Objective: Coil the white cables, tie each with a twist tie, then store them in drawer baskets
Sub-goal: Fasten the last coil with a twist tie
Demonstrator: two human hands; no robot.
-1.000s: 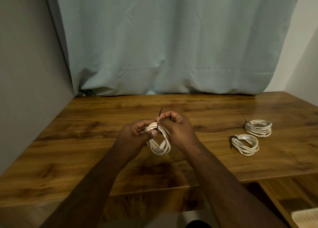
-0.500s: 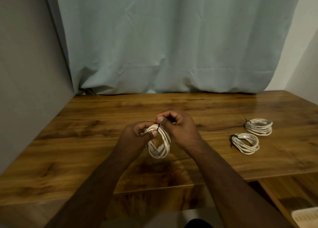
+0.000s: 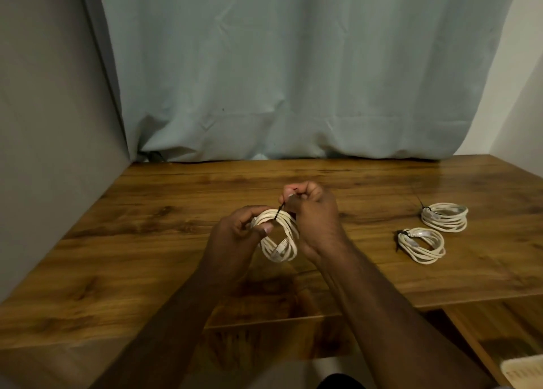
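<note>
A coiled white cable [image 3: 280, 243] hangs just above the wooden table [image 3: 147, 241] in the middle of the view. My left hand [image 3: 235, 233] grips the coil's top left, thumb across the strands. My right hand [image 3: 314, 212] pinches a thin black twist tie [image 3: 279, 212] that wraps the top of the coil, fingers curled above it. Two other white coils lie on the table at the right, each bound with a black tie: the nearer tied coil [image 3: 421, 245] and the farther tied coil [image 3: 445, 221].
A pale blue curtain [image 3: 293, 80] hangs behind the table and a grey wall [image 3: 44, 124] closes the left side. At the bottom right a lower wooden surface holds the corner of a white basket [image 3: 523, 372].
My right hand has lifted slightly and drawn the tie upward; its long free end, which stuck up one second ago, now shows only as a short black piece. The coil stays held.
</note>
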